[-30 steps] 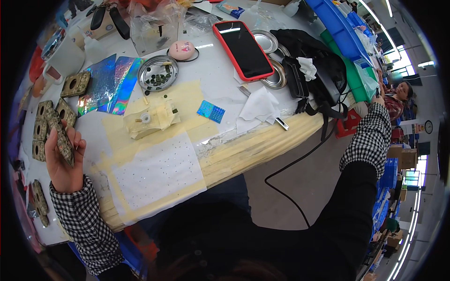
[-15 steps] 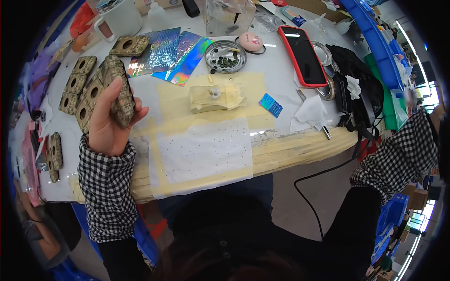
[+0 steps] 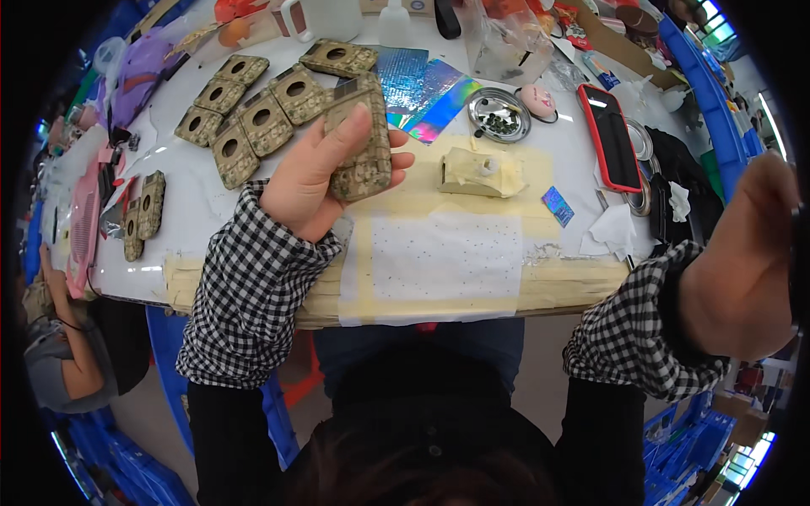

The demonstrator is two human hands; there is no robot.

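My left hand (image 3: 308, 173) is closed around a camouflage-patterned toy tank hull (image 3: 361, 156), thumb across its face, raised over the table. Behind and to the left lie several more such hulls with round holes (image 3: 261, 118). To the right of the held hull stands a block wrapped in cream tape (image 3: 472, 173), with a small white knob on top. In front of that block a white sheet dotted with tiny specks (image 3: 447, 261) is taped down. My right hand (image 3: 738, 261) is raised at the far right, away from the table things; its fingers are blurred and partly cut off.
Shiny holographic sheets (image 3: 413, 93) lie behind the held hull, beside a round metal dish with dark bits (image 3: 519, 126). Farther right are a red-cased phone (image 3: 609, 139), crumpled tissue (image 3: 612, 232) and a black bag (image 3: 683, 177). Another person's arm (image 3: 72, 337) shows at the far left.
The view has shifted, so table things sit farther right. The held hull has turned to show its broad face. My right hand has come farther into view.
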